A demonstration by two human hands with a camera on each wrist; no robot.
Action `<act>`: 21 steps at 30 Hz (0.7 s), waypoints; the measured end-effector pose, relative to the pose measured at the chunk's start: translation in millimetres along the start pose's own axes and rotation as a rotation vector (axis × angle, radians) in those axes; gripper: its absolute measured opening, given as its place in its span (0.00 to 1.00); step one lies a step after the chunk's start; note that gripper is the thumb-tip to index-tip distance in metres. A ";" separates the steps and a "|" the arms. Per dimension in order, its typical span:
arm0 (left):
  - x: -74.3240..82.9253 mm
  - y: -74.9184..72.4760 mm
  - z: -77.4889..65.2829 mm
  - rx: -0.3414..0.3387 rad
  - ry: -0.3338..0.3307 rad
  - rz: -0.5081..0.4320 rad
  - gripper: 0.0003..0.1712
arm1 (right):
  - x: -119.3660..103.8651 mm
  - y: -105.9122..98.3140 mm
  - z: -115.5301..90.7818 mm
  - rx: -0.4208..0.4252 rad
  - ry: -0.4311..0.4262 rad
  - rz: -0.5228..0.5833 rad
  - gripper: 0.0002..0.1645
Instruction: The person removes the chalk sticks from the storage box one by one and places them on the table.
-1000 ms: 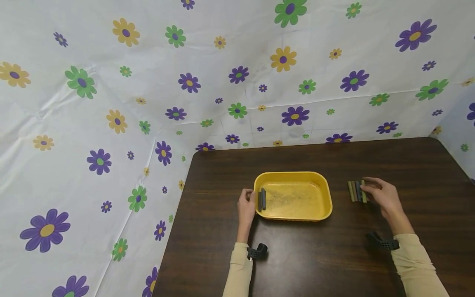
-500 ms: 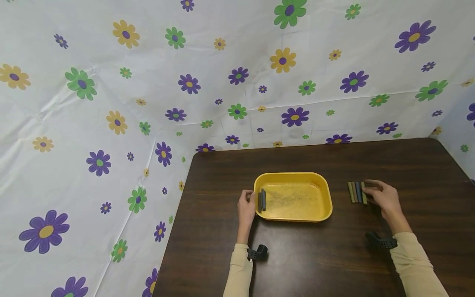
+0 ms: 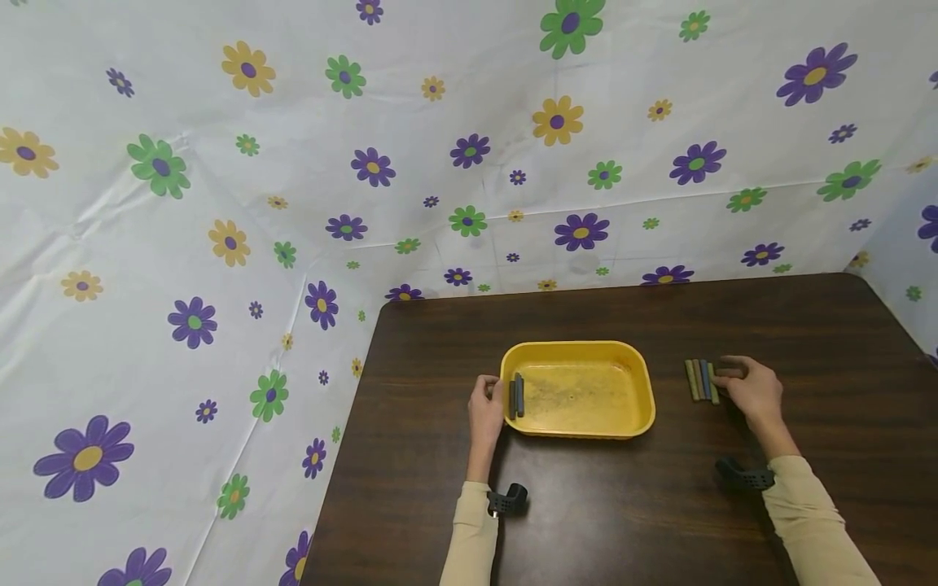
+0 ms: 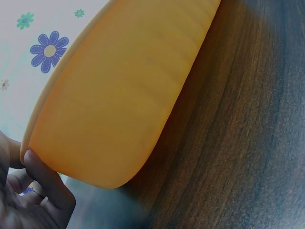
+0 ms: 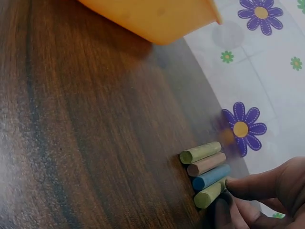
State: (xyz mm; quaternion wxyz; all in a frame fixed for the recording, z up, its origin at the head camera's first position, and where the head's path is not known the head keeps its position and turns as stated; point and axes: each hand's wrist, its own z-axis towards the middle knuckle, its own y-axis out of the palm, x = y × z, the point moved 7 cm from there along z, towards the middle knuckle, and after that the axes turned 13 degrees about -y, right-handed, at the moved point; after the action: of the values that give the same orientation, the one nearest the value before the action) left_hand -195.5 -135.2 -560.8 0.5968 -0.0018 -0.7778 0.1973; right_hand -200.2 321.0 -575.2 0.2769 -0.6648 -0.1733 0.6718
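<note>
The left rim of a yellow plastic tub (image 3: 579, 430) is pinched by my left hand (image 3: 486, 411); the left wrist view shows the thumb (image 4: 40, 171) against its outer wall. Inside the tub, at its left end, lie two dark chalk sticks (image 3: 519, 395). Right of the tub, several chalk sticks lie side by side: a yellow-green one (image 5: 204, 151), a brownish one (image 5: 207, 164), a blue one (image 5: 212, 176) and another yellow-green stick (image 5: 208, 195). My right hand (image 3: 757, 393) pinches this last stick at the row's right end, its far end hidden by the fingers.
Both sit on a dark wood-grain table (image 3: 586, 505). A white flower-patterned cloth (image 3: 410, 179) hangs behind the table and along its left side. Each wrist wears a black camera mount (image 3: 508, 500).
My right hand has moved slightly left, bringing the yellow-green chalk stick up beside the blue one and closing the small gap. The left hand and tub have stayed in place.
</note>
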 end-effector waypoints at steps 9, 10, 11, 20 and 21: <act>1.4 -0.9 -1.1 0.002 0.007 0.014 0.09 | 1.0 1.3 4.9 0.018 -0.033 -0.033 0.26; 1.6 -0.9 -1.0 0.003 0.009 0.016 0.09 | 1.1 1.1 5.4 0.020 -0.031 -0.037 0.26; 1.6 -0.9 -1.0 0.003 0.009 0.019 0.09 | 0.8 1.0 5.6 0.021 -0.027 -0.036 0.26; -0.3 -0.7 -0.1 0.000 -0.008 0.015 0.10 | 1.6 -0.2 1.0 0.037 0.061 0.000 0.26; -0.4 -0.9 -0.1 0.000 -0.009 0.011 0.10 | 1.5 -0.6 0.6 0.040 0.068 0.000 0.26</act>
State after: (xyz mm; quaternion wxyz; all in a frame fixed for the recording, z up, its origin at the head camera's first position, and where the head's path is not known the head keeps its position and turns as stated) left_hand -195.1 -136.1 -560.8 0.5920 -0.0052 -0.7805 0.2008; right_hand -200.6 322.5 -576.0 0.2960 -0.6815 -0.1501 0.6522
